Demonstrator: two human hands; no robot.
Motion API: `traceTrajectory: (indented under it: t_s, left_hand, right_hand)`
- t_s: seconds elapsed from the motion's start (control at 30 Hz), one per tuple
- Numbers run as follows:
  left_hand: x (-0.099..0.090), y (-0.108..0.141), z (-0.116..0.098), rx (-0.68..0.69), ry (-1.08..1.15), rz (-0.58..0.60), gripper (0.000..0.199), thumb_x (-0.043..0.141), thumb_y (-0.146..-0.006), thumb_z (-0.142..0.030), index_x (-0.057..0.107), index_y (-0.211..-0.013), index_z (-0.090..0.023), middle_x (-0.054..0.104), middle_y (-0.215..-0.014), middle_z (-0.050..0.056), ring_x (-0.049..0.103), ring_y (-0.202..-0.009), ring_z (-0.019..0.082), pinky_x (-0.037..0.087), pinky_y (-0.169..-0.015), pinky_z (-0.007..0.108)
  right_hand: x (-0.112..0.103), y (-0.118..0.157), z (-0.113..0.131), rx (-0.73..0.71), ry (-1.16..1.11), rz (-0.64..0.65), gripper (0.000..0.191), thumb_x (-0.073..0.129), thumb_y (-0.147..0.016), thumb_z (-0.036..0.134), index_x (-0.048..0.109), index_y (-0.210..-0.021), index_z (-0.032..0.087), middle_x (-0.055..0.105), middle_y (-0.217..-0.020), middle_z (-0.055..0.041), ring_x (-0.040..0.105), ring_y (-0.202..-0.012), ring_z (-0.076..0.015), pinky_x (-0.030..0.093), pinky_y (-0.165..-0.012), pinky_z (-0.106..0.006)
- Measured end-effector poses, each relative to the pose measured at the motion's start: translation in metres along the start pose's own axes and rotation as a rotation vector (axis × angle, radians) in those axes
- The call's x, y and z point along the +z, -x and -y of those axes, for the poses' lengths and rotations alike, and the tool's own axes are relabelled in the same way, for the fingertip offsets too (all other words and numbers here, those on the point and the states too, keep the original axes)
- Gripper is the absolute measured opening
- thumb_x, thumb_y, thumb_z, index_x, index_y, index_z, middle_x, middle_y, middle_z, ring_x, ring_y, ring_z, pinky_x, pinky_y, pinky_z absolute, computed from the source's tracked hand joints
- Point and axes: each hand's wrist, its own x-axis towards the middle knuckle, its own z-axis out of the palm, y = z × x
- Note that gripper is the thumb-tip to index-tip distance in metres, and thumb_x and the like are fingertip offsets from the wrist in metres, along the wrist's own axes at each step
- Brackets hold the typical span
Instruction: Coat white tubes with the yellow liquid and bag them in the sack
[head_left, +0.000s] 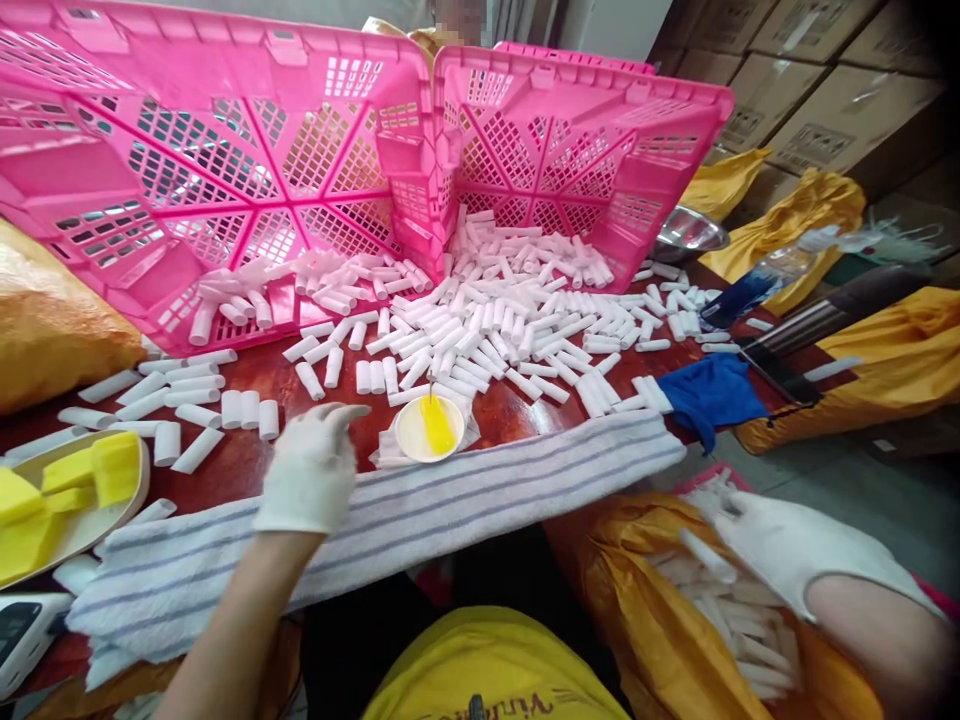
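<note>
My left hand point(311, 465), in a white glove, hovers above the striped towel point(420, 510) at the table's front edge. Its fingers are loosely bent and apart, with nothing seen in them. To its right stands a small white bowl point(405, 440) with a yellow piece point(436, 425) and a thin upright pin in it. My right hand point(757, 525), also gloved and a little blurred, is over an orange sack point(637, 550) of white tubes. A blurred white tube point(707, 556) is just below its fingers, apparently apart from them. The fingers look parted.
Many short white tubes point(480, 330) spill from two tipped pink baskets point(292, 190). A plate point(135, 500) of yellow sponge blocks point(116, 468) sits at left. Right of the pile are a blue cloth point(709, 395), a bottle point(765, 280) and a dark-handled tool point(817, 315). Cartons point(847, 110) are stacked behind.
</note>
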Motion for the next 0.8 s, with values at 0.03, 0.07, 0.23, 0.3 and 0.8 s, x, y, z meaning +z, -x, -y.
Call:
traceTrajectory:
  t_s: [0.03, 0.07, 0.23, 0.3, 0.8]
  left_hand:
    - [-0.002, -0.003, 0.019, -0.015, -0.092, 0.022, 0.033, 0.041, -0.084, -0.020, 0.065, -0.106, -0.024, 0.063, -0.111, 0.007, 0.055, -0.100, 0.030, 0.045, -0.083, 0.043]
    - [-0.001, -0.004, 0.035, -0.012, -0.155, 0.049, 0.035, 0.041, -0.082, -0.017, 0.066, -0.105, -0.025, 0.062, -0.114, 0.006, 0.053, -0.102, 0.031, 0.045, -0.082, 0.044]
    - [0.014, -0.005, 0.058, 0.079, -0.216, 0.113, 0.034, 0.040, -0.085, -0.021, 0.068, -0.105, -0.023, 0.064, -0.113, 0.003, 0.049, -0.104, 0.029, 0.043, -0.086, 0.040]
    - [0.016, -0.004, 0.054, 0.064, -0.226, 0.122, 0.033, 0.042, -0.087, -0.028, 0.066, -0.108, -0.022, 0.064, -0.113, 0.003, 0.049, -0.104, 0.029, 0.043, -0.086, 0.039]
    - [0.024, 0.010, 0.030, -0.211, 0.233, 0.042, 0.035, 0.052, -0.084, -0.048, 0.065, -0.101, -0.021, 0.067, -0.096, 0.005, 0.059, -0.087, 0.020, 0.044, -0.079, 0.030]
  right_hand:
    - [0.004, -0.006, 0.007, 0.026, 0.037, 0.028, 0.026, 0.061, -0.074, 0.042, 0.063, -0.053, 0.027, 0.057, -0.049, -0.0060, 0.043, -0.036, -0.0131, 0.031, -0.043, -0.029]
    - [0.012, -0.014, 0.021, 0.042, 0.042, 0.071, 0.023, 0.059, -0.076, 0.043, 0.067, -0.061, 0.027, 0.061, -0.054, -0.0063, 0.046, -0.039, -0.0143, 0.032, -0.044, -0.029]
    - [0.081, -0.081, 0.133, -0.120, -0.038, -0.007, 0.024, 0.056, -0.082, 0.035, 0.068, -0.097, 0.020, 0.067, -0.090, -0.0124, 0.061, -0.081, -0.0243, 0.044, -0.066, -0.033]
    - [0.104, -0.101, 0.159, -0.100, 0.065, 0.029, 0.025, 0.058, -0.082, 0.034, 0.067, -0.094, 0.015, 0.065, -0.093, -0.0157, 0.060, -0.083, -0.0260, 0.045, -0.070, -0.034]
    - [0.129, -0.068, 0.194, -0.329, -1.034, 0.404, 0.033, 0.054, -0.084, 0.044, 0.061, -0.101, 0.016, 0.066, -0.088, -0.0034, 0.061, -0.076, -0.0148, 0.051, -0.070, -0.027]
